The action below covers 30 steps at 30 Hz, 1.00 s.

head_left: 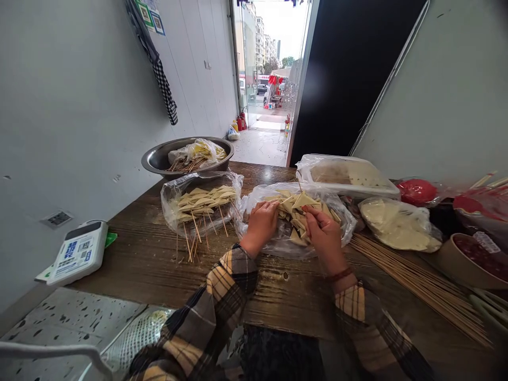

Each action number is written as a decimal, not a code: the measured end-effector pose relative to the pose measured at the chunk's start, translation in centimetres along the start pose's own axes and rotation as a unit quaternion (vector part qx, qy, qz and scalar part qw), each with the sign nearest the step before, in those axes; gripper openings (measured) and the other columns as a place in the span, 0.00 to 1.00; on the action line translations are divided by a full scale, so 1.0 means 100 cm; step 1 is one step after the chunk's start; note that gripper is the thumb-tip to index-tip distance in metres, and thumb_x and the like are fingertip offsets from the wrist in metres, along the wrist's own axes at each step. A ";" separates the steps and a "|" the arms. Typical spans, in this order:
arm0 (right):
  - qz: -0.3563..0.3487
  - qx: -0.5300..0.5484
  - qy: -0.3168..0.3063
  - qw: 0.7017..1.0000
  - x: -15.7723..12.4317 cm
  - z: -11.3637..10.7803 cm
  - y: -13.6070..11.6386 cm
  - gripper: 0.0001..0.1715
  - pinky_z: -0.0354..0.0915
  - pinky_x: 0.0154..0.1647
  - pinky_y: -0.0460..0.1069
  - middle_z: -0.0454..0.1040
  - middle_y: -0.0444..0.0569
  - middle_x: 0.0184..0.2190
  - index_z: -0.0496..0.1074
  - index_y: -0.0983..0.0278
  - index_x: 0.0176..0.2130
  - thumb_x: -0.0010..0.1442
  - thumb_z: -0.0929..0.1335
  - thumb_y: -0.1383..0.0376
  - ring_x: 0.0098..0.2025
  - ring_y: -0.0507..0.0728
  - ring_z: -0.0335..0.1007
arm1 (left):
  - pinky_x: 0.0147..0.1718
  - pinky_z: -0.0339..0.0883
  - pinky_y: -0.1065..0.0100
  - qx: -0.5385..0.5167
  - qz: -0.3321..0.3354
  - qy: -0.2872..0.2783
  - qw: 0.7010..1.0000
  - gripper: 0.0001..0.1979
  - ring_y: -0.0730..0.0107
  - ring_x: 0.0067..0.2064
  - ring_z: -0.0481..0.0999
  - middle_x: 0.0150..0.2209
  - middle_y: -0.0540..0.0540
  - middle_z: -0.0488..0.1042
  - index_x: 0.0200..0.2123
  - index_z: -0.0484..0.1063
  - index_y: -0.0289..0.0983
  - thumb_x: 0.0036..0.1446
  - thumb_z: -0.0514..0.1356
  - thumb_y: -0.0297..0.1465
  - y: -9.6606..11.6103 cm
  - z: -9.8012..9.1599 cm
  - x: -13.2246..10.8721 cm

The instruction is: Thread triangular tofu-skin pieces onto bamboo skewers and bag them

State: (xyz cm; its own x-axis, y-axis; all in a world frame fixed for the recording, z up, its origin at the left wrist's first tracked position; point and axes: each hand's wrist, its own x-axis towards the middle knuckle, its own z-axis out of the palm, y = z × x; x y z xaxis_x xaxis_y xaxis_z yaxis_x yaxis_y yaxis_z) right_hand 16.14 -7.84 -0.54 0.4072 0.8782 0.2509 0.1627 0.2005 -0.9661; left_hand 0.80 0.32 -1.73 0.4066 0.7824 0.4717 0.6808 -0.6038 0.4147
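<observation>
A clear plastic bag (254, 203) of tan triangular tofu-skin pieces (296, 211) lies on the wooden table (151, 259) in front of me. My left hand (262, 222) rests closed on the bag's left side, fingers curled over some pieces. My right hand (323, 230) is closed in a pinch on a thin bamboo skewer (300, 186) that runs up through a triangular piece (304, 201). To the left sits another bag (169, 203) with pieces threaded on skewers, sticks pointing toward me.
A steel bowl (159, 156) with more skewers stands behind. A bagged white tray (349, 174), a bag of pale sheets (397, 225), red items (418, 190) and a tub (472, 259) are at right. Loose bamboo skewers (420, 283) lie right. A payment device (77, 254) sits left.
</observation>
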 end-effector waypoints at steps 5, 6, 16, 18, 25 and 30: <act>-0.003 0.005 0.000 1.000 0.000 0.001 -0.001 0.21 0.54 0.18 0.46 0.61 0.38 0.15 0.75 0.67 0.45 0.58 0.65 0.55 0.17 0.49 0.53 | 0.54 0.58 0.58 0.031 0.008 -0.031 0.999 0.17 0.57 0.56 0.65 0.53 0.43 0.73 0.52 0.70 0.36 0.60 0.53 0.27 0.008 0.001 -0.001; -0.005 0.004 0.001 1.000 0.000 0.001 -0.002 0.21 0.55 0.18 0.46 0.61 0.38 0.15 0.75 0.67 0.44 0.58 0.65 0.55 0.17 0.49 0.54 | 0.52 0.59 0.58 0.033 0.001 -0.030 0.999 0.15 0.57 0.55 0.66 0.51 0.43 0.74 0.50 0.71 0.36 0.60 0.54 0.28 0.009 0.001 -0.001; -0.007 0.008 -0.011 1.000 -0.001 0.002 -0.003 0.22 0.54 0.17 0.46 0.61 0.38 0.15 0.75 0.67 0.45 0.58 0.65 0.55 0.17 0.49 0.54 | 0.50 0.60 0.56 0.057 -0.039 -0.014 0.998 0.20 0.54 0.54 0.66 0.51 0.41 0.73 0.53 0.69 0.36 0.59 0.57 0.34 0.015 0.007 0.003; -0.010 0.009 -0.012 1.000 -0.001 0.003 -0.002 0.22 0.55 0.18 0.46 0.61 0.39 0.15 0.75 0.67 0.45 0.58 0.66 0.55 0.17 0.49 0.54 | 0.55 0.56 0.56 0.055 -0.013 -0.010 0.998 0.20 0.56 0.59 0.62 0.57 0.43 0.69 0.56 0.67 0.37 0.61 0.53 0.30 0.016 0.008 0.003; -0.013 -0.001 -0.019 1.000 0.000 0.003 0.002 0.24 0.54 0.18 0.46 0.61 0.39 0.16 0.75 0.68 0.46 0.58 0.65 0.55 0.17 0.49 0.54 | 0.63 0.45 0.52 0.074 0.057 -0.052 0.994 0.23 0.56 0.66 0.54 0.62 0.46 0.63 0.61 0.62 0.40 0.63 0.49 0.30 0.013 0.019 0.005; -0.015 0.000 -0.019 1.000 0.002 0.003 0.008 0.23 0.53 0.18 0.46 0.62 0.40 0.15 0.75 0.68 0.46 0.58 0.65 0.55 0.17 0.50 0.54 | 0.64 0.43 0.51 0.090 0.069 -0.042 0.993 0.21 0.55 0.63 0.58 0.57 0.45 0.69 0.55 0.68 0.40 0.58 0.56 0.31 0.010 0.019 0.004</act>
State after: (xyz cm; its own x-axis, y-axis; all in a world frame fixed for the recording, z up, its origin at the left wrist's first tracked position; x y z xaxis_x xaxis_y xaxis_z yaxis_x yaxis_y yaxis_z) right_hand 16.13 -7.39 -1.26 0.3672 0.8877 0.2777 0.1748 0.2274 -0.9580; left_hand 2.80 0.37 -2.58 0.5481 0.7083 0.4448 0.7097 -0.6753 0.2009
